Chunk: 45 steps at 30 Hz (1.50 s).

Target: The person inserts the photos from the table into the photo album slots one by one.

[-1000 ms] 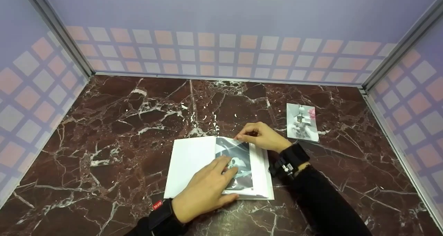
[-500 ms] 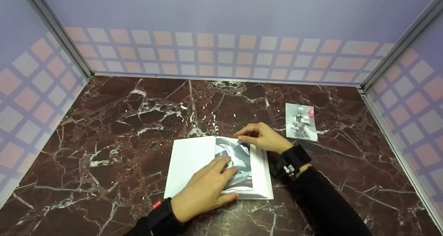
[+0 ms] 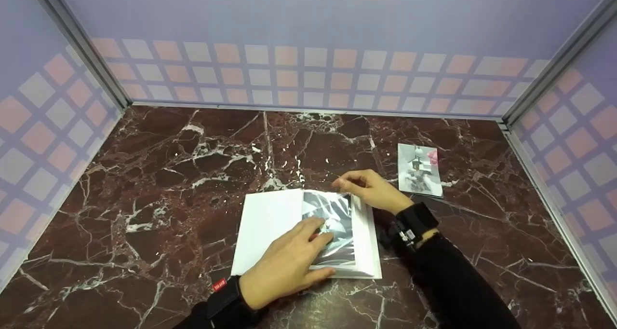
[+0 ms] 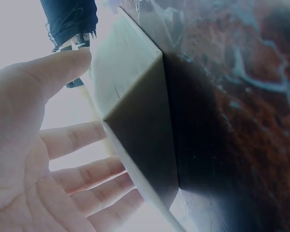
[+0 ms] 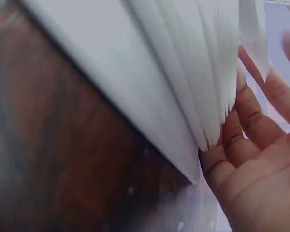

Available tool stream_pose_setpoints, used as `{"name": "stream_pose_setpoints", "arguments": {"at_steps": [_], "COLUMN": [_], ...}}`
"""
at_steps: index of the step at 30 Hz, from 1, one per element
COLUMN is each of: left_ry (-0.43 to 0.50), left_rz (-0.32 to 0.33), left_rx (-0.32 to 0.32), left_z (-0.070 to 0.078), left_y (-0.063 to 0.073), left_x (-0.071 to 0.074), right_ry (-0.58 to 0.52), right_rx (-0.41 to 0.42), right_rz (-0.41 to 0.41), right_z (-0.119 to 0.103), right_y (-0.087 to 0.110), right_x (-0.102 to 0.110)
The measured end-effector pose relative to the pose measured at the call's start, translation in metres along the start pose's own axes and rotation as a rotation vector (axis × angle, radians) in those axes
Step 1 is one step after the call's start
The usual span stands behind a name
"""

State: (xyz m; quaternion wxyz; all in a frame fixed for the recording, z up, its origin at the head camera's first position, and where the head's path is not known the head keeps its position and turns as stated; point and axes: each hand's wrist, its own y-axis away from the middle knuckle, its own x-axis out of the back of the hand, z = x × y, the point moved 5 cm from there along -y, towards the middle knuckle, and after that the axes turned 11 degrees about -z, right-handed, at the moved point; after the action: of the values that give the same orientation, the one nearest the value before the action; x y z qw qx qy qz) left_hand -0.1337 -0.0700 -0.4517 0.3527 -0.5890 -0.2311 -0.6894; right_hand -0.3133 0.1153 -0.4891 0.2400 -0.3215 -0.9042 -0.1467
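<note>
A white photo album (image 3: pixel 270 218) lies spread on the dark marbled table. Its right page has a clear, shiny sleeve with a grey-toned photo (image 3: pixel 344 227) in it. My left hand (image 3: pixel 284 261) rests on that page with fingers extended, and in the left wrist view the fingers lie along the album's cover (image 4: pixel 140 130). At the top right corner of the page is my right hand (image 3: pixel 373 189), fingers bent. In the right wrist view its fingers touch the edges of several white pages (image 5: pixel 198 72), and the blurred thumb stands apart from a loose sleeve corner.
A grey photo with a pink patch (image 3: pixel 419 170), seemingly atop a small stack, lies right of the album. Purple panels (image 3: pixel 318 15) with pink and white squares enclose the table (image 3: pixel 168 174) at the back and both sides.
My right hand has shifted slightly right, away from the sleeve's top edge. The album has slid a little to the right, and the sleeve's reflections have changed. My left hand stays nearly in place.
</note>
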Motion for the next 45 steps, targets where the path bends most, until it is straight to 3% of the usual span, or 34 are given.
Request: {"name": "stream_pose_setpoints", "arguments": {"at_steps": [6, 17, 27, 33, 40, 45], "left_ry": [-0.016, -0.006, 0.004, 0.05, 0.051, 0.021], "left_rz": [0.034, 0.06, 0.087, 0.103, 0.173, 0.221], "left_rx": [-0.007, -0.016, -0.031, -0.051, -0.082, -0.054], "left_z": [0.002, 0.006, 0.015, 0.019, 0.025, 0.028], "left_y": [-0.001, -0.005, -0.015, -0.021, -0.026, -0.027], "left_x": [-0.002, -0.006, -0.008, -0.008, -0.005, 0.001], "right_ry": [-0.083, -0.111, -0.199, -0.257, -0.3, -0.326], "right_rx": [-0.041, -0.036, -0.036, -0.052, -0.033, -0.012], "right_rz": [0.085, 0.189, 0.313, 0.348, 0.388, 0.415], "right_z": [0.007, 0.019, 0.029, 0.037, 0.041, 0.042], "right_y": [0.008, 0.033, 0.056, 0.065, 0.068, 0.069], "right_x": [0.012, 0.031, 0.041, 0.04, 0.04, 0.041]}}
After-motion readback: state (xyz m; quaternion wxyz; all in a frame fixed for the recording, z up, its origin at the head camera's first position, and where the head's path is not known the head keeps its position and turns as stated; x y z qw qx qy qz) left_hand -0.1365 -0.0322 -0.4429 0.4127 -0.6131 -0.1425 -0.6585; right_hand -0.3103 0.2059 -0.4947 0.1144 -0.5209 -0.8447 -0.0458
